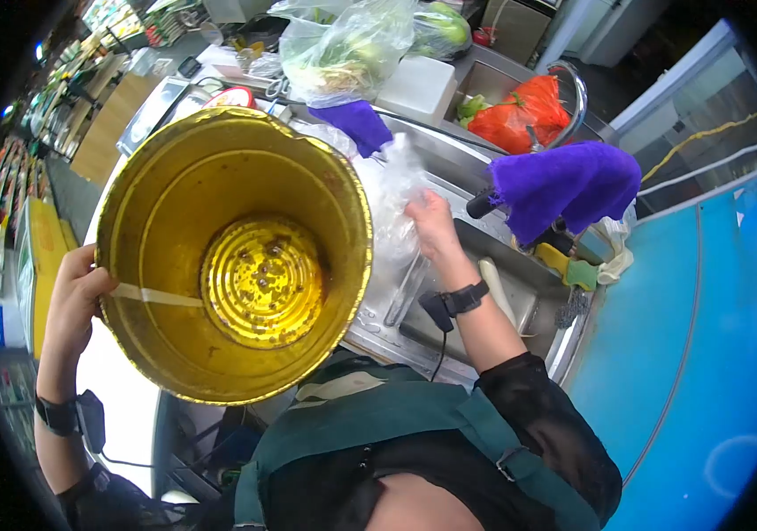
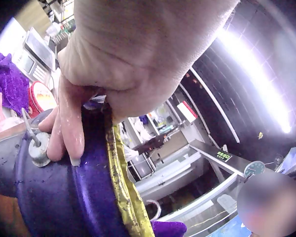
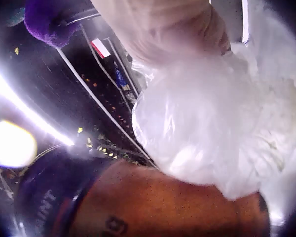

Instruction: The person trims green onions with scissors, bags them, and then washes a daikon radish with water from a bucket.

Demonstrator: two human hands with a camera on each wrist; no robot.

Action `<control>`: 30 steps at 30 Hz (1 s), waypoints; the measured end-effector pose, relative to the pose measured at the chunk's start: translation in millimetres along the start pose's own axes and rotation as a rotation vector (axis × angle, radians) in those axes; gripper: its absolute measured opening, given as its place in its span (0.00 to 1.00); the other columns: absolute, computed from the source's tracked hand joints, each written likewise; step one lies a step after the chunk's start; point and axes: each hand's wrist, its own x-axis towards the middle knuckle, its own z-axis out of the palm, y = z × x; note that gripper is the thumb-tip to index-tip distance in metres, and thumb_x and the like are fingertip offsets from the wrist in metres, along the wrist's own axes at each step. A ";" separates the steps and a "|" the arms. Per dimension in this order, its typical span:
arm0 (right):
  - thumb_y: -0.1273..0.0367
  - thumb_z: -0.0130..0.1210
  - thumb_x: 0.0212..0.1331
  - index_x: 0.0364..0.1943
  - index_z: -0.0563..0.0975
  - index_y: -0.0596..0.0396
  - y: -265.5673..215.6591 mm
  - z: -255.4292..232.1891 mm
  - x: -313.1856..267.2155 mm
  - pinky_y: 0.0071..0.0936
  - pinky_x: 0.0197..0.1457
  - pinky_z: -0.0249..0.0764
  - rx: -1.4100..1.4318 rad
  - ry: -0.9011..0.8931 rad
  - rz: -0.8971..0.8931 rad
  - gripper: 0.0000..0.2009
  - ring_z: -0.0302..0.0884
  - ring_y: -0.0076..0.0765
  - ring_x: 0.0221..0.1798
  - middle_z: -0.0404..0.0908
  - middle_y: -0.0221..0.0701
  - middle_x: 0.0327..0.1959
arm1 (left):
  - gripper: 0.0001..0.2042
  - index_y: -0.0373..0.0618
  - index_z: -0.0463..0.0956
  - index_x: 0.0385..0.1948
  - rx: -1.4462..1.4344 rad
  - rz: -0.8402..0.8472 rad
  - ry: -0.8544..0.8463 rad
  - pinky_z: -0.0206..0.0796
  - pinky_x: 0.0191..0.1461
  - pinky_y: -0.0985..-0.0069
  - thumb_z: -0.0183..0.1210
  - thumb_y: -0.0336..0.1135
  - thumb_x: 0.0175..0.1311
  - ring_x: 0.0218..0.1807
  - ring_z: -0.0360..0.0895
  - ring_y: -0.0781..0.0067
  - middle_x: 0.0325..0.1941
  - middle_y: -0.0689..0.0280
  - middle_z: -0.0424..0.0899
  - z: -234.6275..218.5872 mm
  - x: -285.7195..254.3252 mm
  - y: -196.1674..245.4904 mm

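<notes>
A gold-lined bucket in the left grip and a clear bag in the right grip share the space beside a steel sink. Handling both well calls for a firm left hold: gripped from one side, the bucket would likely twist if those fingers slackened. The rough, dented rim looks apt to snag thin film, so the bag is best kept clear of it and held by a full pinch rather than one loose fold.

The left grip is clamped over the rim, fingers down the dark outer wall next to a handle lug; the right grasps the bag, its fingers partly blurred. The bucket, mouth tipped toward the head camera, extends rightward from the left grip. The bag hangs from the right grip, just outside the bucket; whether they touch cannot be told.
</notes>
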 end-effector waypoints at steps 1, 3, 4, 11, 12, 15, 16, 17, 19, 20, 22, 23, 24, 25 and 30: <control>0.81 0.48 0.49 0.47 0.75 0.62 -13.0 6.3 -0.9 0.26 0.46 0.74 0.041 0.045 -0.032 0.17 0.78 0.26 0.40 0.80 0.30 0.40 | 0.15 0.33 0.75 0.40 -0.032 0.043 -0.080 0.61 0.28 0.85 0.49 0.26 0.49 0.27 0.71 0.83 0.28 0.70 0.77 -0.9 19.0 -6.9; 0.81 0.48 0.50 0.46 0.75 0.62 -40.2 22.2 2.3 0.26 0.47 0.74 0.070 0.146 -0.124 0.17 0.78 0.26 0.41 0.80 0.30 0.40 | 0.16 0.32 0.75 0.40 -0.042 0.014 -0.158 0.66 0.20 0.84 0.49 0.24 0.47 0.22 0.74 0.80 0.27 0.66 0.79 0.3 49.9 8.4; 0.82 0.47 0.50 0.46 0.75 0.62 -55.5 29.5 6.8 0.26 0.47 0.74 0.089 0.222 -0.211 0.17 0.77 0.26 0.42 0.80 0.30 0.40 | 0.16 0.31 0.75 0.40 -0.054 -0.015 -0.237 0.68 0.18 0.83 0.48 0.24 0.47 0.20 0.75 0.79 0.27 0.64 0.80 -0.6 66.8 17.0; 0.75 0.53 0.47 0.39 0.75 0.65 -145.1 16.0 134.6 0.38 0.50 0.71 -0.428 0.798 -0.709 0.13 0.78 0.51 0.43 0.80 0.47 0.39 | 0.17 0.27 0.72 0.42 -0.075 0.005 -0.417 0.72 0.17 0.82 0.49 0.23 0.47 0.19 0.77 0.76 0.29 0.61 0.81 7.2 129.3 49.6; 0.74 0.54 0.46 0.37 0.75 0.64 -158.0 10.8 151.0 0.40 0.51 0.70 -0.550 0.883 -0.741 0.12 0.77 0.56 0.45 0.79 0.51 0.40 | 0.16 0.29 0.74 0.41 -0.066 0.014 -0.430 0.70 0.18 0.84 0.50 0.24 0.48 0.20 0.77 0.79 0.29 0.63 0.82 7.8 130.8 48.1; 0.71 0.58 0.46 0.38 0.75 0.64 -200.1 -20.1 236.2 0.44 0.55 0.68 -0.892 1.054 -0.553 0.14 0.74 0.60 0.50 0.78 0.53 0.42 | 0.15 0.30 0.74 0.41 0.023 -0.090 -0.493 0.69 0.17 0.84 0.51 0.24 0.49 0.18 0.76 0.80 0.27 0.64 0.81 -8.5 174.6 118.7; 0.69 0.60 0.45 0.39 0.75 0.64 -199.8 -39.9 260.5 0.44 0.56 0.67 -0.985 0.979 -0.536 0.16 0.73 0.59 0.51 0.78 0.53 0.42 | 0.16 0.29 0.75 0.41 0.002 -0.086 -0.484 0.69 0.17 0.84 0.51 0.24 0.48 0.18 0.76 0.79 0.27 0.64 0.81 -5.1 171.6 109.9; 0.66 0.62 0.44 0.40 0.75 0.63 -195.3 -55.7 278.6 0.44 0.57 0.67 -1.075 0.901 -0.515 0.19 0.73 0.59 0.52 0.78 0.54 0.43 | 0.16 0.29 0.74 0.41 -0.004 -0.066 -0.471 0.69 0.17 0.84 0.51 0.23 0.48 0.18 0.76 0.78 0.27 0.63 0.81 -3.6 168.4 97.7; 0.64 0.64 0.44 0.42 0.75 0.63 -179.3 -61.4 287.2 0.44 0.58 0.67 -1.226 0.995 -0.479 0.22 0.73 0.57 0.52 0.78 0.54 0.43 | 0.17 0.28 0.74 0.41 -0.028 -0.039 -0.448 0.69 0.17 0.84 0.50 0.23 0.48 0.18 0.76 0.78 0.28 0.63 0.81 -2.8 162.0 68.2; 0.61 0.65 0.43 0.43 0.74 0.63 -177.1 -57.6 285.5 0.44 0.59 0.67 -1.369 1.089 -0.406 0.24 0.74 0.56 0.53 0.78 0.53 0.43 | 0.17 0.27 0.73 0.43 -0.055 -0.034 -0.477 0.72 0.17 0.83 0.49 0.22 0.48 0.19 0.78 0.76 0.29 0.61 0.81 -2.0 161.5 56.2; 0.58 0.68 0.43 0.46 0.75 0.62 -175.0 -48.8 278.6 0.43 0.57 0.69 -1.312 1.078 -0.325 0.28 0.75 0.53 0.52 0.79 0.50 0.43 | 0.18 0.26 0.72 0.44 -0.010 -0.099 -0.530 0.74 0.17 0.81 0.47 0.21 0.49 0.20 0.79 0.74 0.30 0.59 0.81 -10.2 176.6 108.4; 0.57 0.68 0.44 0.50 0.74 0.61 -174.1 -36.0 270.3 0.41 0.58 0.69 -1.180 0.958 -0.305 0.30 0.75 0.49 0.53 0.79 0.48 0.47 | 0.18 0.27 0.72 0.44 0.000 -0.102 -0.558 0.74 0.17 0.81 0.47 0.21 0.49 0.20 0.79 0.73 0.30 0.59 0.81 -6.6 178.6 110.7; 0.57 0.69 0.45 0.54 0.74 0.60 -164.3 -24.5 258.1 0.38 0.58 0.70 -1.048 0.839 -0.276 0.32 0.75 0.46 0.55 0.78 0.46 0.50 | 0.18 0.27 0.72 0.44 0.013 -0.109 -0.589 0.75 0.17 0.81 0.46 0.21 0.49 0.20 0.79 0.73 0.30 0.59 0.81 -3.6 178.4 111.8; 0.60 0.67 0.48 0.53 0.74 0.60 -145.5 -13.4 246.9 0.34 0.58 0.70 -0.871 0.684 -0.239 0.28 0.75 0.40 0.54 0.78 0.43 0.50 | 0.18 0.27 0.73 0.43 0.042 -0.097 -0.582 0.73 0.16 0.81 0.48 0.23 0.49 0.19 0.78 0.74 0.29 0.61 0.81 0.9 178.7 111.9; 0.72 0.57 0.59 0.52 0.75 0.61 -94.1 39.0 104.8 0.25 0.57 0.68 -0.313 0.058 -0.212 0.16 0.73 0.26 0.52 0.79 0.34 0.49 | 0.17 0.28 0.73 0.44 0.106 -0.123 -0.625 0.73 0.16 0.82 0.47 0.23 0.51 0.19 0.78 0.74 0.29 0.61 0.80 24.7 182.5 142.9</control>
